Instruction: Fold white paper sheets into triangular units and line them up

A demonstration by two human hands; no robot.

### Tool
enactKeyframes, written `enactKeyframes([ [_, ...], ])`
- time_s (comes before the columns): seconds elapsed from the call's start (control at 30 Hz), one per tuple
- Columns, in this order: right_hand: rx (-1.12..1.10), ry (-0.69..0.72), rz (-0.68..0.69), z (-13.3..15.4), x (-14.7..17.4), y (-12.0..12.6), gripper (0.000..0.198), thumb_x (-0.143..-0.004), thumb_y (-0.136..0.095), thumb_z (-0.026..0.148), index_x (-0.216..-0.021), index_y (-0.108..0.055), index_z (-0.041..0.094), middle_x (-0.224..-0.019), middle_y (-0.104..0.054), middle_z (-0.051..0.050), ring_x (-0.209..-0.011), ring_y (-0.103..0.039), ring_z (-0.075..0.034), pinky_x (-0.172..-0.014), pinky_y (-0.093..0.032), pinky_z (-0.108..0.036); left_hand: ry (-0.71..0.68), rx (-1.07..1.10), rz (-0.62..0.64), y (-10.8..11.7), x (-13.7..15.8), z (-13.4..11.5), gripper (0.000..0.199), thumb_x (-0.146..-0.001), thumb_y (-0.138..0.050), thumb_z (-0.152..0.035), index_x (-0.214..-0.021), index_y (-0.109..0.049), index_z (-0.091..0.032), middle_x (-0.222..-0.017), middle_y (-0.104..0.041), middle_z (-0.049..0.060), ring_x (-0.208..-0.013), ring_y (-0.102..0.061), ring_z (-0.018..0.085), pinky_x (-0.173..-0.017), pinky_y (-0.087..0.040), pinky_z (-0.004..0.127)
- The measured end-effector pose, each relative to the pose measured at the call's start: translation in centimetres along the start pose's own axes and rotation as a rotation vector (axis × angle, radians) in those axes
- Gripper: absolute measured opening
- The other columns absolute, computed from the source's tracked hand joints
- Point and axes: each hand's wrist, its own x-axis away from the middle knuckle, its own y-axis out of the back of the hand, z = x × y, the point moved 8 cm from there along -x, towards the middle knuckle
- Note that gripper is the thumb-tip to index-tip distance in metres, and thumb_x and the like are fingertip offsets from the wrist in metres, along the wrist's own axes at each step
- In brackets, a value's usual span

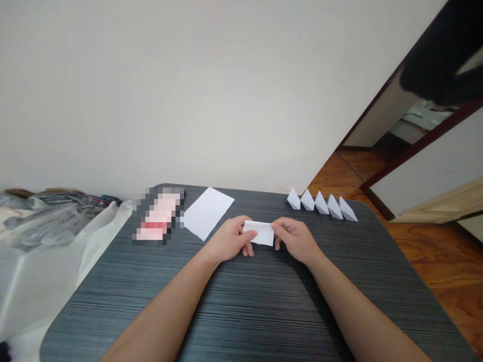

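A small folded piece of white paper (263,233) is held between both hands, just above the dark table. My left hand (234,236) grips its left end, thumb lying across the front face and fingers behind. At the paper's upper right corner, my right hand (296,236) pinches the edge between thumb and fingers. Flat on the table beyond my left hand lies a larger white sheet of paper (209,213). Several folded white paper shapes (321,204) with pointed tops stand in a row at the back right.
The dark, wood-grained table (241,311) has rounded corners and meets a pale wall (211,90) at the back. A blurred-out pink and red item (160,216) lies at the back left. Clear plastic bags (68,226) heap up beyond the left edge. Wooden floor (433,261) shows at right.
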Motion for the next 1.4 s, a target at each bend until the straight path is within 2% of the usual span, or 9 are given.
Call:
enactKeyframes([
  [0.2,-0.013,-0.019,-0.007,-0.22,0.02,0.06,0.024,-0.085,-0.051,0.038,-0.078,-0.059,0.018,-0.056,-0.056,0.002,-0.044,-0.054,-0.011,-0.046,-0.040,-0.022,-0.010,-0.007,0.000,0.08,-0.02,0.15,0.017,-0.083,-0.053,-0.028,-0.090,-0.047,-0.015,-0.052,-0.060,0.000,-0.043,-0.056,0.011,-0.041,-0.042,0.018],
  [0.4,0.021,0.008,0.019,0.19,-0.02,0.03,0.024,-0.087,-0.049,0.037,-0.075,-0.058,0.017,-0.054,-0.057,0.002,-0.046,-0.055,-0.011,-0.050,-0.041,-0.023,-0.007,-0.022,0.006,0.05,-0.01,0.04,0.017,-0.083,-0.053,-0.029,-0.091,-0.048,-0.015,-0.052,-0.059,-0.001,-0.043,-0.057,0.011,-0.040,-0.041,0.017],
  [0.6,-0.018,-0.011,0.018,-0.33,0.00,-0.12,0.023,-0.086,-0.049,0.038,-0.077,-0.058,0.018,-0.057,-0.057,0.002,-0.044,-0.054,-0.011,-0.047,-0.040,-0.022,0.002,0.002,0.014,-0.01,-0.10,0.18,0.018,-0.082,-0.053,-0.029,-0.091,-0.047,-0.015,-0.051,-0.059,-0.001,-0.042,-0.056,0.011,-0.041,-0.042,0.018],
  [0.83,0.062,0.010,0.017,0.05,0.15,0.12,0.026,-0.087,-0.048,0.038,-0.074,-0.058,0.018,-0.051,-0.057,0.002,-0.045,-0.054,-0.011,-0.051,-0.040,-0.023,-0.007,0.001,0.023,0.05,-0.15,0.41,0.019,-0.083,-0.053,-0.030,-0.091,-0.048,-0.015,-0.052,-0.060,0.000,-0.042,-0.056,0.011,-0.041,-0.042,0.018],
  [1.0,0.040,0.001,0.021,0.03,0.11,-0.11,0.024,-0.087,-0.049,0.038,-0.078,-0.059,0.017,-0.050,-0.055,0.003,-0.043,-0.051,-0.011,-0.049,-0.039,-0.023,-0.011,0.002,0.024,0.03,-0.14,0.38,0.019,-0.082,-0.053,-0.031,-0.091,-0.047,-0.014,-0.052,-0.060,0.000,-0.042,-0.056,0.011,-0.041,-0.042,0.018],
  [1.4,0.053,0.010,0.028,0.28,0.19,-0.13,0.026,-0.086,-0.048,0.039,-0.074,-0.057,0.017,-0.051,-0.058,0.002,-0.046,-0.052,-0.011,-0.051,-0.041,-0.023,0.007,-0.029,0.018,-0.14,0.09,-0.31,0.018,-0.082,-0.054,-0.030,-0.089,-0.048,-0.014,-0.050,-0.058,-0.001,-0.042,-0.057,0.011,-0.040,-0.041,0.017],
])
